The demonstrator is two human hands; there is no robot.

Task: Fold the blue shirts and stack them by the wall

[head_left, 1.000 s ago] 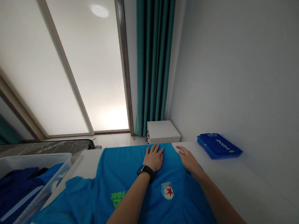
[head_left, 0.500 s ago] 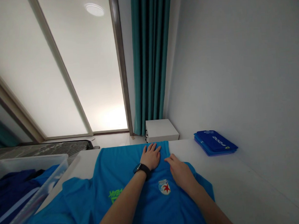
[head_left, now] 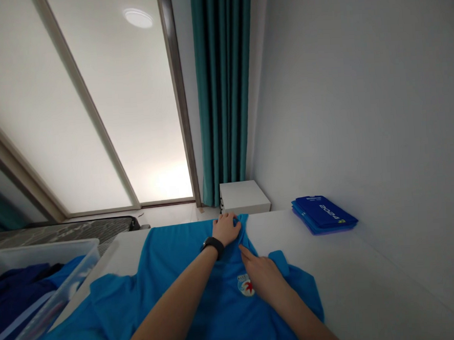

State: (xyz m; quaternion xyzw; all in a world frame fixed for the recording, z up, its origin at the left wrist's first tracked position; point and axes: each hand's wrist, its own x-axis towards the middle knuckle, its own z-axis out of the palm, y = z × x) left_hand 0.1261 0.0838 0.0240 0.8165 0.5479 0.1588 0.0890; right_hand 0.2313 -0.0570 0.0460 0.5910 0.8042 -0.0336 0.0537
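A bright blue jersey (head_left: 172, 276) with a star crest and a green logo lies spread on the white table (head_left: 365, 284). My left hand (head_left: 226, 227), with a black watch on its wrist, is closed on the jersey's far hem and bunches the cloth there. My right hand (head_left: 261, 274) rests flat on the jersey beside the crest, fingers stretched toward the left hand. The jersey's right side is folded in, with a sleeve end showing next to my right hand.
A stack of folded dark blue shirts (head_left: 324, 214) lies at the table's far right by the wall. A clear plastic bin (head_left: 45, 289) with blue clothes stands at the left. Beyond the table are a white cabinet (head_left: 244, 197), a teal curtain (head_left: 222, 88) and sliding doors.
My left hand slid to the jersey's far hem and closed on it. My right hand drew inward and nearer, carrying the jersey's right side over toward the middle.
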